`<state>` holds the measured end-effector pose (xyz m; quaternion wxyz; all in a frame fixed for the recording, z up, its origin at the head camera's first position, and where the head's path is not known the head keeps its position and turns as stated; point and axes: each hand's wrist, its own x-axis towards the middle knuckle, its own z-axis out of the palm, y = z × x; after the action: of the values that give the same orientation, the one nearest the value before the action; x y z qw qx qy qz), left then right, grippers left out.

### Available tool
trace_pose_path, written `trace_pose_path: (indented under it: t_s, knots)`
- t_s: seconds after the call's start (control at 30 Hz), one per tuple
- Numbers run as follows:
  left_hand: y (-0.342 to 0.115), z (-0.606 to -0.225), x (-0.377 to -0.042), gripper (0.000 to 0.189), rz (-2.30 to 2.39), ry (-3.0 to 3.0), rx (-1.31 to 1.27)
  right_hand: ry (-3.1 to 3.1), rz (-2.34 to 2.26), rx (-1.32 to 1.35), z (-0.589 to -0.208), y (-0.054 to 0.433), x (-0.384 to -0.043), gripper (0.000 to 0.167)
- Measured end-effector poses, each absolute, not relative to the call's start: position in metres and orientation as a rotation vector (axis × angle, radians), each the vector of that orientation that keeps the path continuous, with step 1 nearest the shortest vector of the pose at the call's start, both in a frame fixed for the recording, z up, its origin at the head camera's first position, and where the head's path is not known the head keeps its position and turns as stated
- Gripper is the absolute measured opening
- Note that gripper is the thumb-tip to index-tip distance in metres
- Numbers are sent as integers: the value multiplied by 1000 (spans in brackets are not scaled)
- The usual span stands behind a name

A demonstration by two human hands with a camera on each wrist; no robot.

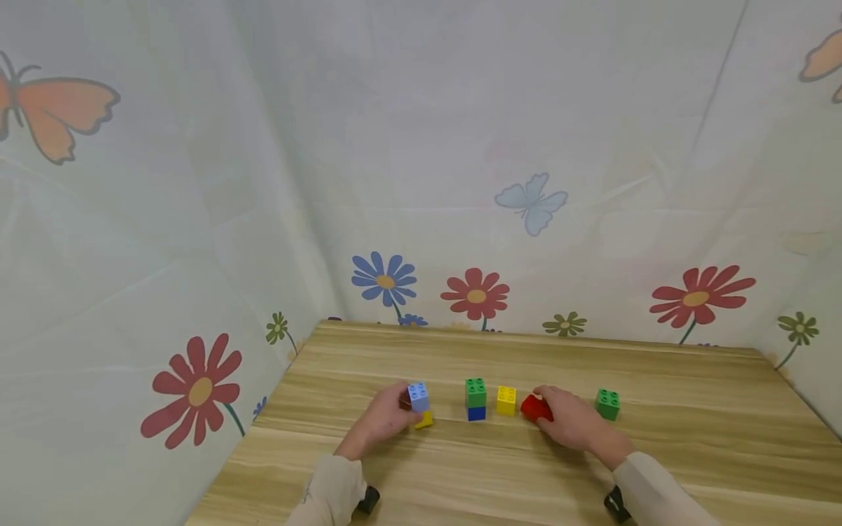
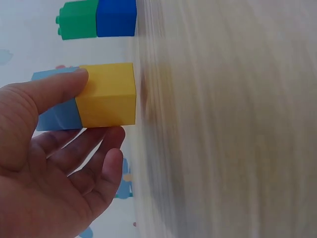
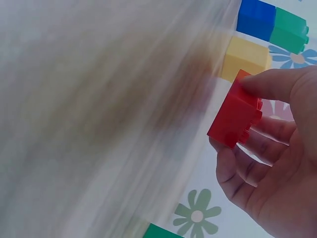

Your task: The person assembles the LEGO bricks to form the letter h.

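My left hand [image 1: 384,416] pinches a two-block stack, a light blue block [image 1: 418,395] on top of a yellow block [image 2: 106,96]. In the left wrist view the thumb lies across the joint between the two, with fingers on the opposite side. My right hand [image 1: 571,418] grips a red block [image 3: 233,111] between thumb and fingers; the block is tilted in the right wrist view, its studs toward the palm. Between the hands stand a green block [image 1: 476,392] stacked on a dark blue block [image 1: 476,413], and a single yellow block [image 1: 506,400] close to the red one.
A lone green block [image 1: 608,404] sits to the right, beyond my right hand. All of it is on a wood-grain table [image 1: 460,475]. A pale curtain [image 1: 421,146] with printed flowers and butterflies hangs behind the table and along its left side.
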<state>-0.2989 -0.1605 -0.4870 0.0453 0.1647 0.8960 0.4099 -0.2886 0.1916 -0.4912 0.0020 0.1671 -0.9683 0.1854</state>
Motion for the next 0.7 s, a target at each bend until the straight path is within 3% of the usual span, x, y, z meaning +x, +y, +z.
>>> trace_pose_path:
  t_s: [0.7]
  knots:
    - [-107, -480, -273, 32, 1156, 2606, 616, -2958, 614, 638, -467, 195, -264, 38]
